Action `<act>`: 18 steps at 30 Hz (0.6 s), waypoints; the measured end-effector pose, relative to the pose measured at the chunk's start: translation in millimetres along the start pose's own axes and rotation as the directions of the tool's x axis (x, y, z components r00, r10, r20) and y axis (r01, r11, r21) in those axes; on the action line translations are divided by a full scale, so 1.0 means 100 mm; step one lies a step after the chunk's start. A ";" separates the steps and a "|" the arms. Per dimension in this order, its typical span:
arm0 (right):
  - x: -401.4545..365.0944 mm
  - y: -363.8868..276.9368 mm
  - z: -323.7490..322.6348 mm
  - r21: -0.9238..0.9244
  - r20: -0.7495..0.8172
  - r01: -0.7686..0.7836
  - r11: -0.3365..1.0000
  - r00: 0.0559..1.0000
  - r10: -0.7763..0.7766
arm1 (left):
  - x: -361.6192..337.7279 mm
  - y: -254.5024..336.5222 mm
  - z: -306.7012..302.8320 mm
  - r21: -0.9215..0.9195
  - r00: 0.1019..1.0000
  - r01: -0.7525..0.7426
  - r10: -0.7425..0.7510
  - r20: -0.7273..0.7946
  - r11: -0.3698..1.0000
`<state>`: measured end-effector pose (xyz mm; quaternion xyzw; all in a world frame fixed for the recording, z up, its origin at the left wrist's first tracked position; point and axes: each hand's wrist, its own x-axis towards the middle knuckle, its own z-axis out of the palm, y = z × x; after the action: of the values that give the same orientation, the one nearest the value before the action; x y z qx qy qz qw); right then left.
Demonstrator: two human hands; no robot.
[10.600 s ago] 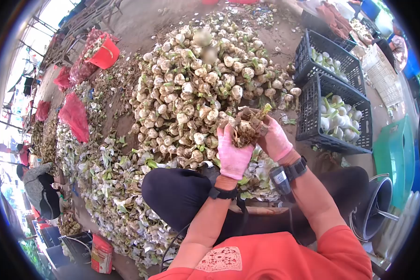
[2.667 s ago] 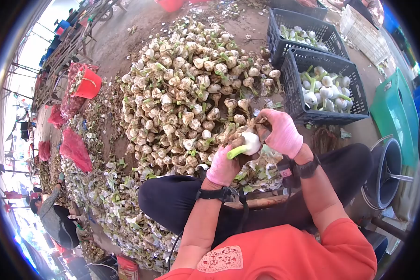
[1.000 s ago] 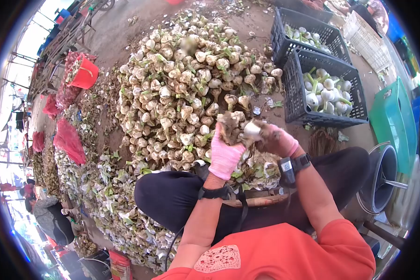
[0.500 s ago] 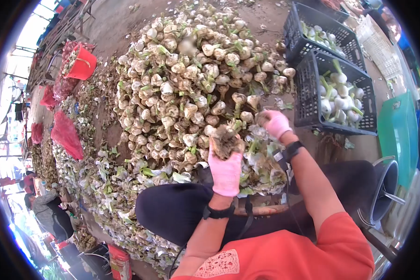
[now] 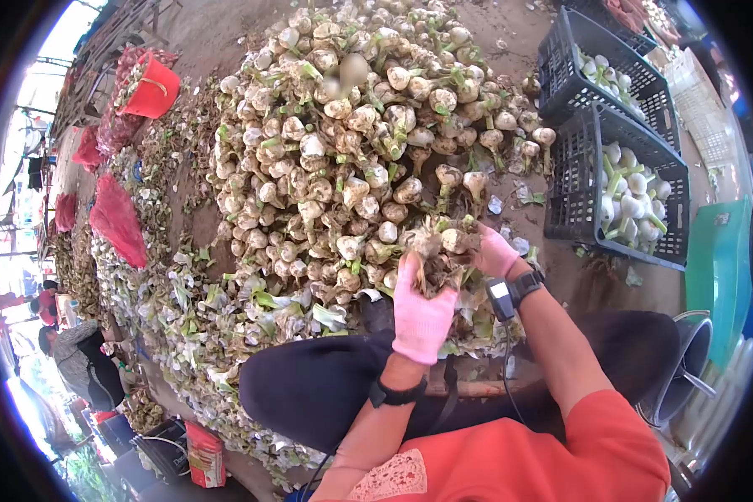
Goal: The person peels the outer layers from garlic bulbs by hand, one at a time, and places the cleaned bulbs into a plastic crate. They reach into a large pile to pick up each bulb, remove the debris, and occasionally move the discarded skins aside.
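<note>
My left hand [image 5: 424, 311], in a pink glove, is closed round a dirty garlic bulb [image 5: 431, 272] with shaggy roots and brown husk. Close on its right, my right hand [image 5: 494, 253], gloved too, has its fingers bent against the same clump; whether it pinches the roots or another bulb is hidden. Both hands are over the near edge of a big heap of unpeeled garlic bulbs [image 5: 335, 167]. Loose peelings and leaves [image 5: 201, 335] spread to the left of my knee.
Two black crates [image 5: 573, 176] of cleaned white bulbs stand at the right, beside a green panel [image 5: 718, 268]. A metal bucket [image 5: 686, 360] is by my right knee. At the far left are a red bucket [image 5: 155, 88], red net bags [image 5: 117, 222] and another person [image 5: 84, 360].
My right hand has come down and in from the right to meet my left hand at the clump. The view has shifted slightly, so the heap and crates sit further right.
</note>
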<state>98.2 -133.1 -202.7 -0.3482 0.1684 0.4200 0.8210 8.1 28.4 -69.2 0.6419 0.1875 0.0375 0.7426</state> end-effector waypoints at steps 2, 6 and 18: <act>-0.12 -0.07 0.26 0.067 0.117 -0.023 0.997 0.993 0.016 | 0.06 -0.04 -0.03 0.282 0.997 -0.079 0.073 0.034 0.956; -0.39 -0.33 0.82 -0.593 0.457 0.544 0.594 0.834 -0.308 | 0.16 -0.13 -0.02 0.514 0.940 -0.304 0.342 0.021 0.802; -0.96 -0.32 1.36 -0.628 0.213 0.566 0.534 0.785 -0.581 | -0.21 0.44 0.08 0.330 0.867 -0.495 0.480 0.130 0.804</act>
<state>65.8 -103.6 -38.8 -0.6558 -0.1065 0.1548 0.7312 -0.8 22.3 -20.7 0.7914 0.0050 0.1798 0.5842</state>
